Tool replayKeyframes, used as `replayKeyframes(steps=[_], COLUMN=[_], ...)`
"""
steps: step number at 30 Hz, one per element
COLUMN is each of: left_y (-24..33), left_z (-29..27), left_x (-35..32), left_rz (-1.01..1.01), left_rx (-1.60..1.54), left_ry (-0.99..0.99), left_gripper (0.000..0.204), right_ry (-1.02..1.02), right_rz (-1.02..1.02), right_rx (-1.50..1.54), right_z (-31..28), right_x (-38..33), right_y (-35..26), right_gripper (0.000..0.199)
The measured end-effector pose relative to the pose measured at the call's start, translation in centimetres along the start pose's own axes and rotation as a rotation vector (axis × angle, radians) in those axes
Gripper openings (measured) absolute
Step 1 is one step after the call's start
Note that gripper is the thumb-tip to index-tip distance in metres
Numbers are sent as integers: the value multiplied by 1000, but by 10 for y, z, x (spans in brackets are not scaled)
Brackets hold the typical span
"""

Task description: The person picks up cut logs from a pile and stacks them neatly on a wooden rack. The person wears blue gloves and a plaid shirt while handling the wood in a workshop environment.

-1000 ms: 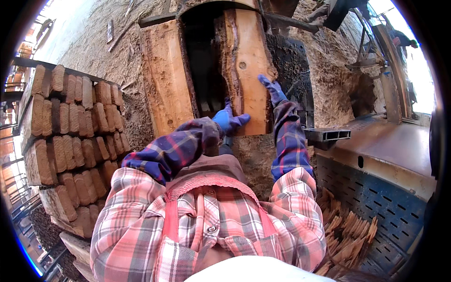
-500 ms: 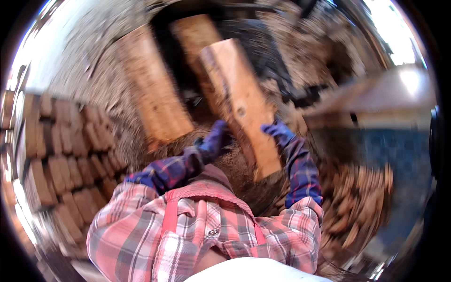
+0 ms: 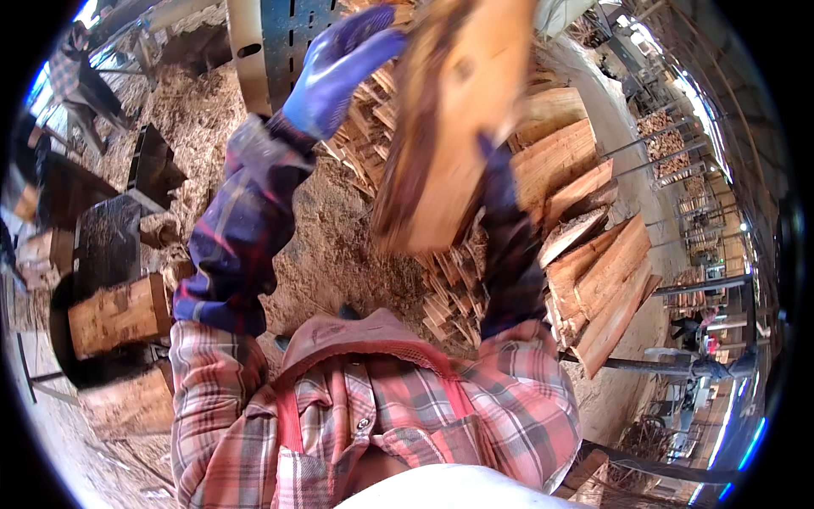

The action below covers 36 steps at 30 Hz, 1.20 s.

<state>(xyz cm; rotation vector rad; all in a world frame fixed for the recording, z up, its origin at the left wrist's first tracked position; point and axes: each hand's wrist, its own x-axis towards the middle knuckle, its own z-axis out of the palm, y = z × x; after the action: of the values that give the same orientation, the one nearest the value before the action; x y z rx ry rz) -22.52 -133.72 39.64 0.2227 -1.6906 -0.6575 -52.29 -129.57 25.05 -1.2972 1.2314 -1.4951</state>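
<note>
A thick wooden slab [image 3: 462, 119] with a dark bark edge hangs blurred in front of me, its upper end running out of the top of the view. My right hand [image 3: 498, 161], in a dark glove, is at the slab's right edge, with a fingertip over its face and the other fingers hidden. Beside the upper left edge is my left hand [image 3: 343, 72], in a blue-purple glove. Its thumb and fingers are spread, the tips close to the bark edge and not wrapped around it.
Split wood pieces [image 3: 445, 293] lie piled beneath the slab. Larger slabs [image 3: 598, 280] are stacked on the right. At left are a machine [image 3: 106, 242] and a wood block [image 3: 119, 314]. A blue metal panel [image 3: 284, 47] stands ahead. A person [image 3: 80, 81] is at far left.
My body has turned right, away from the machine, toward the wood piles. The slab has come along, raised closer to me. My left hand has moved up along its left side.
</note>
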Motion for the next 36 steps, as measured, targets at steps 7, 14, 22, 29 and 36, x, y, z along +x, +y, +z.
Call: replayKeyframes(steps=[7,14,22,29,36], left_y=[77,254,270,257,284], left_z=[-16,-36,-79,-111,21], left_x=[-299,-683,-601,-595,-637], left_rz=[-988,-740,116,346,507], left_rx=[-19,-514,-33,153,-161], left_ry=[187,2208,1921,1965,2248], left_gripper=[39,46,59,42,43], right_ry=[160,-1021,-1768,-2039,-1976], right_rz=[-232,-595,-432,399,476], right_rx=[-109,-262,30,118,176], right_z=[5,378,612,621,500], right_x=[122,-216,-381,-413,-434], right_y=[-92,48,27,23,12], right_gripper=[28,37,80,64,58])
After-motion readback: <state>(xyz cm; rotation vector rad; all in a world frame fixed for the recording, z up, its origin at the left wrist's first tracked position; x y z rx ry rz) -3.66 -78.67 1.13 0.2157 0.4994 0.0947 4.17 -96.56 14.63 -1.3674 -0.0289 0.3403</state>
